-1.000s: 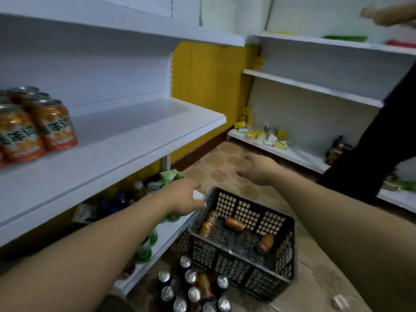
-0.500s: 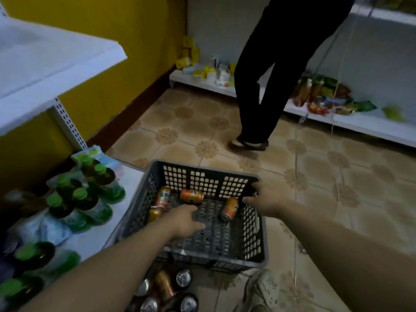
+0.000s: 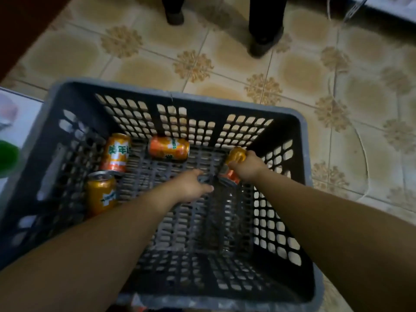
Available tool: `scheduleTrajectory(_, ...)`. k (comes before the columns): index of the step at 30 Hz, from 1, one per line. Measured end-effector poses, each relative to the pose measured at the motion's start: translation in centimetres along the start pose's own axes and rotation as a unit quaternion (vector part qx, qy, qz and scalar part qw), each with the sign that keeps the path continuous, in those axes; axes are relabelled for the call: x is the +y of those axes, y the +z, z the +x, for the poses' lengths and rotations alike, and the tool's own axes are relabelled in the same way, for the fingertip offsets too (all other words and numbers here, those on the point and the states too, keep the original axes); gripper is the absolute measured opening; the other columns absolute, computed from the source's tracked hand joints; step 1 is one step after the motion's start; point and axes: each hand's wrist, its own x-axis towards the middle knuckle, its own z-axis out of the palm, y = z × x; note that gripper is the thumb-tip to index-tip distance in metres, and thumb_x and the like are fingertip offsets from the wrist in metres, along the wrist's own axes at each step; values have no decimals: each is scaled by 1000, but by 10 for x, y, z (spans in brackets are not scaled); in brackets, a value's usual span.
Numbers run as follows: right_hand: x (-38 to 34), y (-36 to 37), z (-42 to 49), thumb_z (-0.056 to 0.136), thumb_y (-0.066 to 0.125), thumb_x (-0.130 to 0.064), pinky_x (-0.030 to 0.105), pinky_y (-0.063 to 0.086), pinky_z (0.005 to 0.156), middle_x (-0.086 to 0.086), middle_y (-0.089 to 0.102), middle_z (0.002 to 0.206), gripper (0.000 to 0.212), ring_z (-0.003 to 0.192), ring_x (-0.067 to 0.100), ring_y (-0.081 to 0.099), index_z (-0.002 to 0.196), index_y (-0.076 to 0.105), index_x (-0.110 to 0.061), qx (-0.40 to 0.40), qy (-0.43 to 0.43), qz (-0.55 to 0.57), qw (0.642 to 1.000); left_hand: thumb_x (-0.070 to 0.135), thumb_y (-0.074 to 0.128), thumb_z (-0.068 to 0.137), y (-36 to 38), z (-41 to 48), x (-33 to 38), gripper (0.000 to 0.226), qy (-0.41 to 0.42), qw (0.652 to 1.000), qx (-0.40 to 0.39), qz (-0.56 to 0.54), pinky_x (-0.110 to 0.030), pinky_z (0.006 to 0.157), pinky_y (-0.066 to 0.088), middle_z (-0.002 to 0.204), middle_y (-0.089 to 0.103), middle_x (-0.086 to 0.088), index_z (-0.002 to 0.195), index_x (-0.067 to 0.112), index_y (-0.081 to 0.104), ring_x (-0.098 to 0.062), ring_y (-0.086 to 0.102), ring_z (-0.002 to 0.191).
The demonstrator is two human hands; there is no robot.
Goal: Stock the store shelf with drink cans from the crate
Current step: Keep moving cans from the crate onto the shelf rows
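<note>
Both forearms reach down into the black slatted crate [image 3: 171, 95], which stands on the patterned tile floor [image 3: 144, 70].

Right hand [image 3: 247, 167]: fingers curled round the gripped can [image 3: 236, 155] at the far right corner of the crate bottom. More orange metal and a silver rim show just below the hand; I cannot tell whether that is the same can or a second one.

Left hand [image 3: 191, 185]: fingers stretched out and loosely apart, holding nothing, low over the middle of the crate bottom, its tips just beside the right hand. Contact with the bottom cannot be judged.

Other cans in the crate:
- far can [image 3: 168, 148], on its side against the far wall.
- leaning can [image 3: 116, 152], tilted in the far left corner.
- upright can [image 3: 101, 192], against the left wall, silver top showing.

A white low shelf [image 3: 22, 122] edges the crate's left side, with a blurred green object [image 3: 7, 156] on it. Another person's feet [image 3: 263, 39] stand on the floor beyond the crate.
</note>
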Motion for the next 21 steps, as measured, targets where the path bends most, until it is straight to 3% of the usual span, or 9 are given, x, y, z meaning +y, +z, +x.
scheduleTrajectory(5, 9, 39, 40, 92, 57, -44, 45, 37, 103, 21, 36, 146, 88, 127, 43, 42, 152, -4, -24, 58, 41, 90, 993, 48, 62, 87, 12, 40, -22, 75, -21, 998, -35, -44, -31, 103, 37, 154, 31, -2, 148, 19, 28, -25, 41, 133)
scheduleTrajectory(8, 13, 44, 39, 84, 67, -37, 42, 40, 101, 16, 41, 144, 94, 125, 38, 46, 153, 4, -23, 61, 26, 153, 986, 47, 61, 88, 15, 38, -31, 77, -23, 996, -37, -74, -26, 94, 32, 154, 31, -1, 149, 16, 27, -23, 37, 136)
scheduleTrajectory(10, 10, 44, 21, 82, 71, -27, 39, 45, 94, 9, 45, 136, 91, 116, 30, 51, 153, 13, -21, 46, -4, 218, 975, 45, 65, 85, 12, 22, -26, 77, -12, 994, -39, -103, -26, 100, 33, 150, 37, -3, 148, 16, 29, -23, 42, 132)
scheduleTrajectory(12, -2, 40, -9, 83, 69, -19, 38, 49, 86, 3, 46, 126, 84, 106, 22, 52, 151, 20, -24, 30, -45, 261, 964, 44, 72, 76, 4, -1, -19, 76, 0, 989, -41, -143, -36, 105, 40, 138, 53, -2, 141, 19, 40, -20, 54, 119)
scheduleTrajectory(15, -20, 27, -64, 82, 68, -15, 44, 53, 91, 1, 46, 129, 83, 111, 22, 55, 149, 21, -33, 4, -112, 311, 944, 36, 77, 71, -12, -53, -10, 56, 39, 983, -50, -174, -38, 101, 44, 116, 65, 3, 120, 23, 53, -16, 61, 105)
scheduleTrajectory(19, -44, 4, -147, 71, 66, -17, 53, 53, 91, 9, 51, 128, 81, 113, 30, 57, 142, 31, -34, -31, -167, 419, 892, 46, 81, 56, -35, -147, -4, 81, 103, 965, 7, -242, -42, 105, 42, 120, 64, 8, 129, 28, 50, -15, 60, 111)
scheduleTrajectory(21, -61, -5, -195, 71, 74, -25, 53, 53, 90, 10, 53, 126, 80, 112, 30, 59, 140, 33, -30, -50, -184, 446, 874, 31, 82, 68, -43, -202, -2, 79, 128, 955, 67, -261, -36, 105, 40, 121, 57, 9, 136, 22, 43, -12, 57, 110)
